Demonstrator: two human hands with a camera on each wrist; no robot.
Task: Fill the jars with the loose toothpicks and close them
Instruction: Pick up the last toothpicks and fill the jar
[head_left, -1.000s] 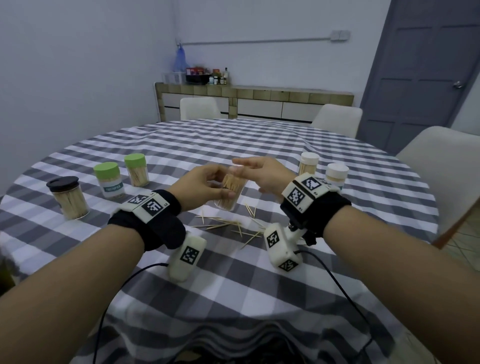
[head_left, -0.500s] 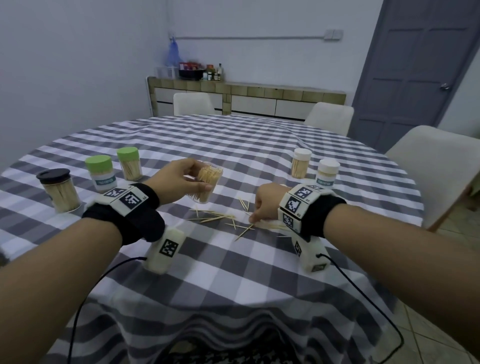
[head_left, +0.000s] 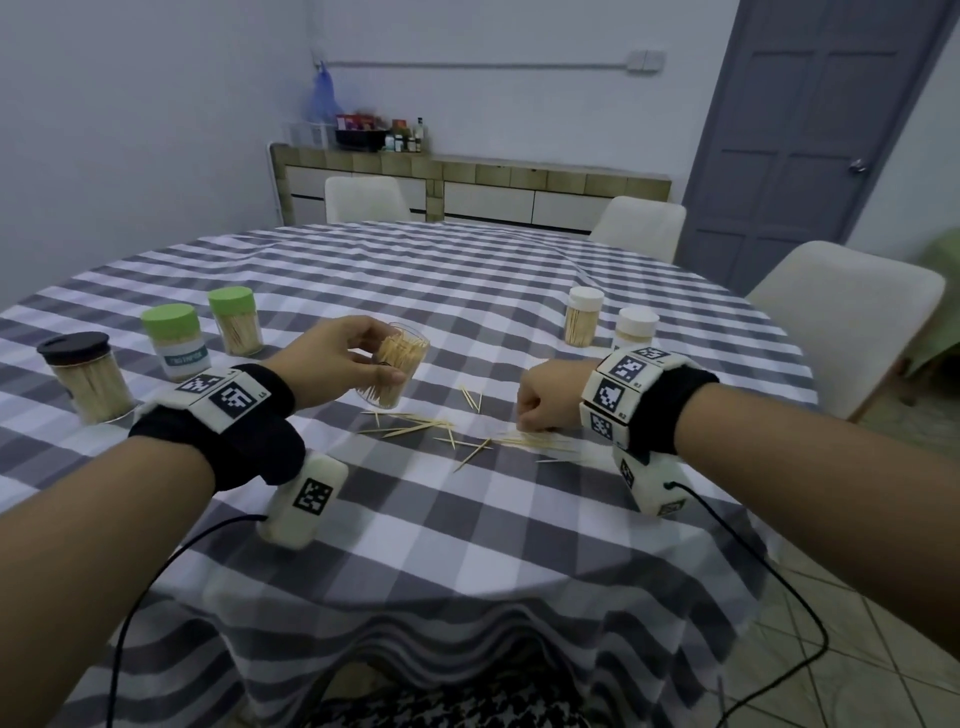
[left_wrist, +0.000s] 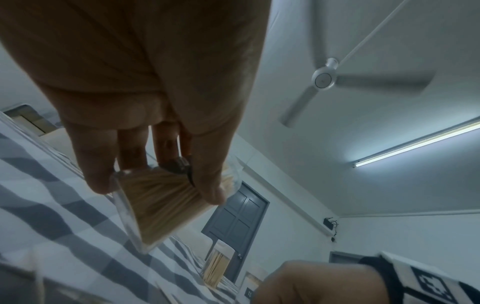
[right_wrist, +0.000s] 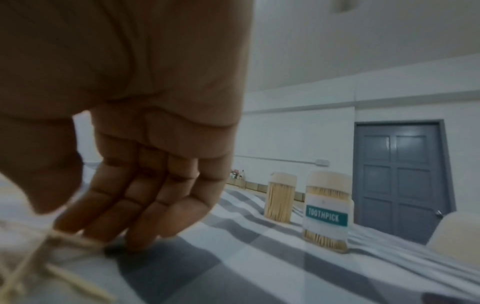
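Teal "TOOTHPICK" label (right_wrist: 326, 216) on white-lidded jar (right_wrist: 327, 211); other writing unreadable.

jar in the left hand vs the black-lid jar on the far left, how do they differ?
The held jar has no lid; the black-lid jar is capped. The held jar is tilted, gripped by the left hand above the tablecloth; the black-lid jar stands upright on it, untouched. Both are clear and hold toothpicks.

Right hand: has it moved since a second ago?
Yes. The right hand has left the open jar that the left hand holds and come down to the loose toothpicks on the tablecloth.
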